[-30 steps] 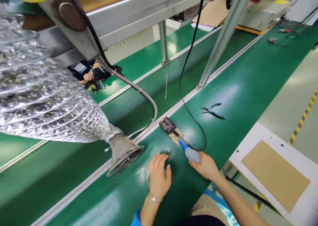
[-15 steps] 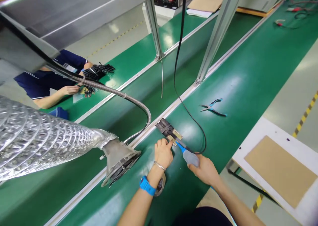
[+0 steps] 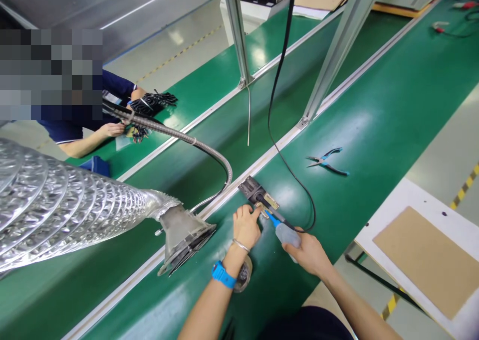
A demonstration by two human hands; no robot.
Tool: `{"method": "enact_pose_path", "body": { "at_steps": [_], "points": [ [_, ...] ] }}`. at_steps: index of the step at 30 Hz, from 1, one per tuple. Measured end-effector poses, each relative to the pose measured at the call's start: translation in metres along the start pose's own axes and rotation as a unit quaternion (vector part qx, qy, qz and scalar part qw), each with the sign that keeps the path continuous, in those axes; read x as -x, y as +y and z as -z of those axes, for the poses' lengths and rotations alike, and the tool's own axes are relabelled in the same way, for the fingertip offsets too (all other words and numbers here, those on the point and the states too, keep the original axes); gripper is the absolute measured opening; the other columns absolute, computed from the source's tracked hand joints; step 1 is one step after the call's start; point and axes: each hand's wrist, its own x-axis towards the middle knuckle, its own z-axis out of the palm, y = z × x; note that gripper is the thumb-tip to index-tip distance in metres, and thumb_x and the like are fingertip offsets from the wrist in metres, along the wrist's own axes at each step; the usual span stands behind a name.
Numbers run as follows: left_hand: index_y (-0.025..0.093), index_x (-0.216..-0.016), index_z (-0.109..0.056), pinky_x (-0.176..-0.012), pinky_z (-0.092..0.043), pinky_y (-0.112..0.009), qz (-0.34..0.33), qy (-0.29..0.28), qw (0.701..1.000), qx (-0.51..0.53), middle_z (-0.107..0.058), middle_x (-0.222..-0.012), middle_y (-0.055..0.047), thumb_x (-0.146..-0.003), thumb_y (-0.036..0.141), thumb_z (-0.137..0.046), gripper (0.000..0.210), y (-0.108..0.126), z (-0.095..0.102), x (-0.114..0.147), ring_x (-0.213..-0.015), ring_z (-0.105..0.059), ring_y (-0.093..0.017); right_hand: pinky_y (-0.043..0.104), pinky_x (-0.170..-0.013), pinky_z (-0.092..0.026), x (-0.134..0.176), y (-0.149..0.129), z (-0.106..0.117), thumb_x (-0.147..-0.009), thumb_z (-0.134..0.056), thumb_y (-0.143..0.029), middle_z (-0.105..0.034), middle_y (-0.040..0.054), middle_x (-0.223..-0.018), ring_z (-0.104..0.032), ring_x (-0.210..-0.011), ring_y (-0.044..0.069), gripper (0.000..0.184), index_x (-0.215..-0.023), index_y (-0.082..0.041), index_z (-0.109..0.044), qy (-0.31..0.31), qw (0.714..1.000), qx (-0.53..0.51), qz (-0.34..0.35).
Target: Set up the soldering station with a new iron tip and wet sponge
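Observation:
On the green bench lies a dark flat block (image 3: pixel 251 188) with a tan plate (image 3: pixel 271 201) at its near side. A thick black handle with a cable (image 3: pixel 277 215) runs across the plate. My left hand (image 3: pixel 246 227), fingers bent, is at the plate's near edge with a fingertip on it; what lies under the fingers is hidden. My right hand (image 3: pixel 309 254) is closed round a translucent squeeze bottle (image 3: pixel 287 236) with a blue nozzle (image 3: pixel 272 218), tilted so that its tip reaches beside the plate. A roll of tape (image 3: pixel 244 276) sits partly behind my left wrist.
Blue-handled pliers (image 3: pixel 327 162) lie farther right. An extraction hood (image 3: pixel 183 235) on a foil duct (image 3: pixel 75 205) stands left. A cable (image 3: pixel 274 90) hangs from above, near a metal post (image 3: pixel 333 56). A co-worker's hand (image 3: pixel 112 129) holds wires across the bench. Cardboard (image 3: pixel 426 260) lies right.
The whole view has shifted slightly right as the head turned. The bottle's nozzle tip sits slightly nearer my left fingertips; both hands keep their places.

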Motion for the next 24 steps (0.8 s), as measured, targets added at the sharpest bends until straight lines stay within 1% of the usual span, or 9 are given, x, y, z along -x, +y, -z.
{"method": "enact_pose_path", "body": {
  "at_steps": [3, 10, 17, 24],
  "points": [
    [0.032, -0.124, -0.053, -0.075, -0.033, -0.037, 0.003, -0.006, 1.000, -0.003, -0.045, -0.101, -0.008, -0.074, 0.009, -0.047, 0.056, -0.0015, -0.0012, -0.0019, -0.094, -0.040, -0.024, 0.030, -0.073, -0.042, -0.0009, -0.0021, 0.0000, -0.077, -0.053, -0.042, -0.065, 0.0092, -0.100, -0.061, -0.089, 0.025, 0.039, -0.106, -0.016, -0.060, -0.003, 1.000, -0.016, 0.001],
    [0.032, -0.124, -0.053, -0.074, -0.033, -0.037, 0.004, -0.014, 1.000, -0.007, -0.046, -0.100, -0.008, -0.075, 0.011, -0.046, 0.054, -0.0031, -0.0015, -0.0037, -0.092, -0.040, -0.024, 0.031, -0.077, -0.042, 0.0011, -0.0032, 0.0023, -0.077, -0.051, -0.042, -0.066, 0.0089, -0.095, -0.061, -0.093, 0.027, 0.043, -0.112, -0.016, -0.055, 0.007, 0.999, -0.030, -0.014],
    [0.031, -0.124, -0.053, -0.075, -0.033, -0.036, 0.006, -0.020, 1.000, -0.006, -0.045, -0.100, -0.008, -0.074, 0.010, -0.046, 0.055, -0.0030, -0.0005, -0.0044, -0.092, -0.038, -0.024, 0.029, -0.070, -0.040, -0.0003, -0.0024, 0.0041, -0.078, -0.051, -0.042, -0.067, 0.0072, -0.086, -0.062, -0.084, 0.025, 0.040, -0.109, -0.017, -0.055, 0.010, 0.998, -0.043, -0.033],
    [0.028, -0.122, -0.055, -0.076, -0.034, -0.035, 0.013, -0.022, 1.000, -0.006, -0.046, -0.097, -0.008, -0.071, 0.007, -0.047, 0.056, 0.0016, 0.0026, -0.0087, -0.091, -0.039, -0.023, 0.029, -0.070, -0.039, -0.0020, -0.0015, 0.0045, -0.078, -0.051, -0.042, -0.066, 0.0077, -0.089, -0.061, -0.085, 0.026, 0.040, -0.110, -0.018, -0.054, 0.019, 0.997, -0.063, -0.026]
  ]
}}
